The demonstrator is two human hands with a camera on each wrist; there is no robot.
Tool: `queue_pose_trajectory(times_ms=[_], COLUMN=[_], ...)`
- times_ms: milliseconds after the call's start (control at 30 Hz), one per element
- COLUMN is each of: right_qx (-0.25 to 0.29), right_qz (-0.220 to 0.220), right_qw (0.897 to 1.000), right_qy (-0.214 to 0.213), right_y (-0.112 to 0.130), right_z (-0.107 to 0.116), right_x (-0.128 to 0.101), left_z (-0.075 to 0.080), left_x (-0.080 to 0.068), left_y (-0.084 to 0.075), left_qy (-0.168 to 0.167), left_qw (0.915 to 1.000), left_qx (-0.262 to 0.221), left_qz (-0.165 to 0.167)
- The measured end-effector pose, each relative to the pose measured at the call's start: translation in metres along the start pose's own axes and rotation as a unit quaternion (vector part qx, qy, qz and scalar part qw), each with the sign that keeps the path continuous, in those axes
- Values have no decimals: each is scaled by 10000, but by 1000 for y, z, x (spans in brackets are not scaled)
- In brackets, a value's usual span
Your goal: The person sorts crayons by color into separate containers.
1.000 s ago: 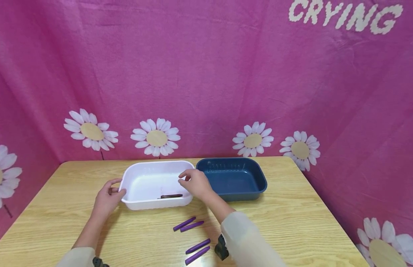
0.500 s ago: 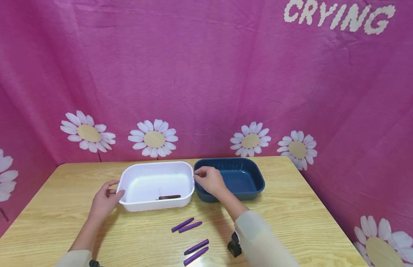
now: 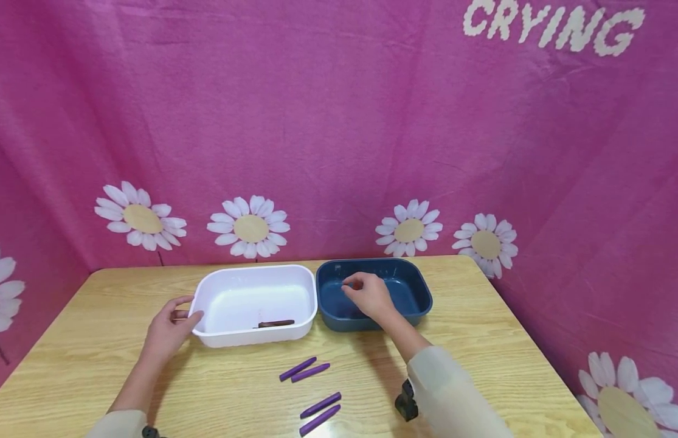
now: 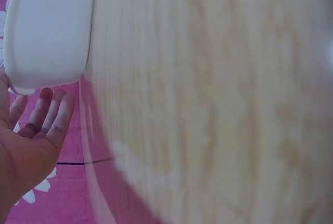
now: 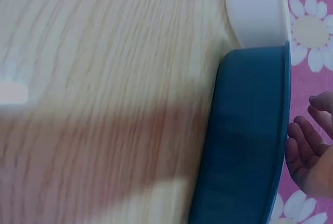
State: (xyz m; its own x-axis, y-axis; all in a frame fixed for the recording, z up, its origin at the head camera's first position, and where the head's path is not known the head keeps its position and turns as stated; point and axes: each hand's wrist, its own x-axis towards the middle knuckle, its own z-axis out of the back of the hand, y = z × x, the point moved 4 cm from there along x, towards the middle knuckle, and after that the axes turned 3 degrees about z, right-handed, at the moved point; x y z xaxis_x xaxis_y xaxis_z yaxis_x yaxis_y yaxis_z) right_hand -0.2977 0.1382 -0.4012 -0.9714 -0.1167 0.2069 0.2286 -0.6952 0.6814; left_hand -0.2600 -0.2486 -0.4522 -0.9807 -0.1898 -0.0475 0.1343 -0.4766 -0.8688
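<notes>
Right hand (image 3: 370, 296): fingers (image 3: 354, 283) curled down, tips drawn close together over the inside of the dark blue rectangular plastic tub (image 3: 415, 302). Cannot tell whether anything is pinched between them; nothing shows at the tips. In the right wrist view the fingers (image 5: 304, 139) appear loosely bent just past the tub's rim. The pale sleeve (image 3: 453, 395) runs back toward the near edge, with a black strap piece (image 3: 406, 403) under the wrist.

Left hand (image 3: 169, 328): fingers relaxed and slightly apart, thumb up against the left end wall of the white rectangular plastic tub (image 3: 207, 331). In the left wrist view the fingers (image 4: 49, 114) lie nearly straight, spread a little, tips right at the tub's outer corner; touching or just beside, not gripping round it.

White tub: stands directly left of the blue tub, short ends touching or nearly so. Inside it, near the front wall, one dark brownish stick (image 3: 276, 323) lies flat.

In front of the tubs, on the light wooden table (image 3: 508, 359): four purple crayon-like sticks in two pairs. The nearer-to-tubs pair (image 3: 304, 369) lies just in front of the white tub, sticks side by side and angled. The second pair (image 3: 320, 412) lies closer to the person, also side by side. The pairs are near each other, well clear of both hands.

Behind and to both sides: pink cloth backdrop (image 3: 317, 121) printed with white daisies and the white word "CRYING" at upper right.
</notes>
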Motion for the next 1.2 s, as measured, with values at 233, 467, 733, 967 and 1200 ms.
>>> queue_pose_trajectory(times_ms=[233, 467, 733, 967, 1200], right_qx=[-45, -254, -454, -582, -587], right_qz=[-153, -414, -650, -679, -1008], right_qw=[9998, 9984, 9951, 9918, 9853], right_qy=[-95, -282, -588, -913, -1246], right_y=[-13, -32, -53, -69, -88], right_z=[10, 28, 51, 73, 90], right_x=[-2, -5, -7, -11, -20], left_z=[0, 0, 7, 14, 22], left_x=[1, 1, -4, -9, -17], left_y=[1, 3, 2, 4, 6], left_qy=[29, 120, 47, -39, -9], left_qw=[10000, 9999, 9999, 9988, 9985], left_qx=[-1, 4, 8, 41, 205], left_qz=[-13, 39, -151, -484, -506])
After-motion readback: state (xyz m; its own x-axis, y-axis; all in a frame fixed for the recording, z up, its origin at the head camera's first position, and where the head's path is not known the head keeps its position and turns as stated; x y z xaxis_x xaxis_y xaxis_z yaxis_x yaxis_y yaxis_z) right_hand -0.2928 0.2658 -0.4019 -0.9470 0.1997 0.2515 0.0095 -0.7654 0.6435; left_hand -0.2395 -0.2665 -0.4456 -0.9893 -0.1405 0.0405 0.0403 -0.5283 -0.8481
